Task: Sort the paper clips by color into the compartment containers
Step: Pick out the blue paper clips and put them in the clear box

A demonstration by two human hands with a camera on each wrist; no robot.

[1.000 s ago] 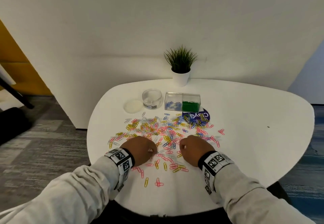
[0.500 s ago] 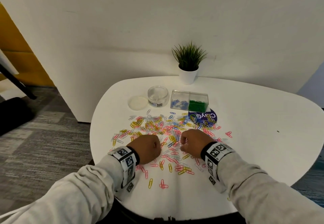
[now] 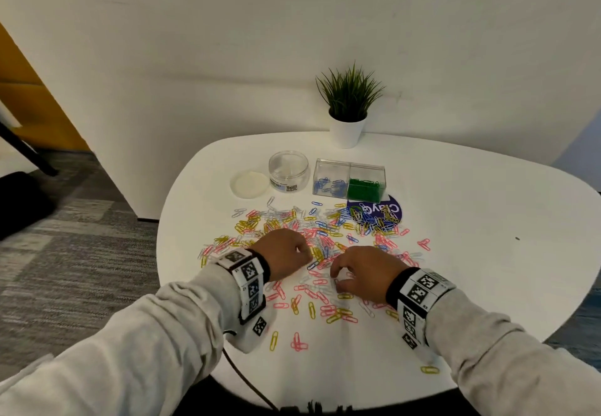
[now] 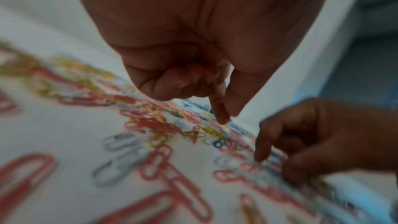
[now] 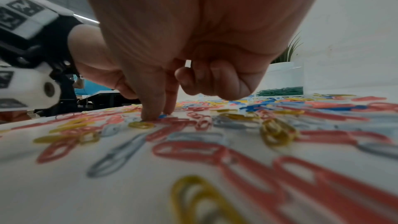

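From my remote seat I see both hands low over the scatter of paper clips (image 3: 312, 236) on the white bench (image 3: 471, 220). The clips (pink, yellow, blue and pale ones mixed) lie loose in a wide patch across the middle of the bench, running from just in front of the containers back to the near edge.

My left hand (image 3: 283, 257) sits at the left-centre of the patch with its fingers (image 4: 219, 113) curled under; in the left wrist view one finger and the thumb reach down together, tips close, toward the clips below them. That view is blurred, so I cannot tell whether a clip is pinched between them.

My right hand (image 3: 364, 277) is just beside it on the right, fingers (image 5: 150, 106) bent downward. The right wrist view shows two fingertips pressed side by side onto the bench among the clips, a yellow clip (image 5: 141, 125) lying just in front of them, the other fingers folded into the palm.

At the far side stands the clear two-compartment container (image 3: 349, 181): blue clips in its left half, green in its right. A round clear jar (image 3: 288, 170) and its lid (image 3: 249, 184) sit to its left, a potted plant (image 3: 348, 106) behind.
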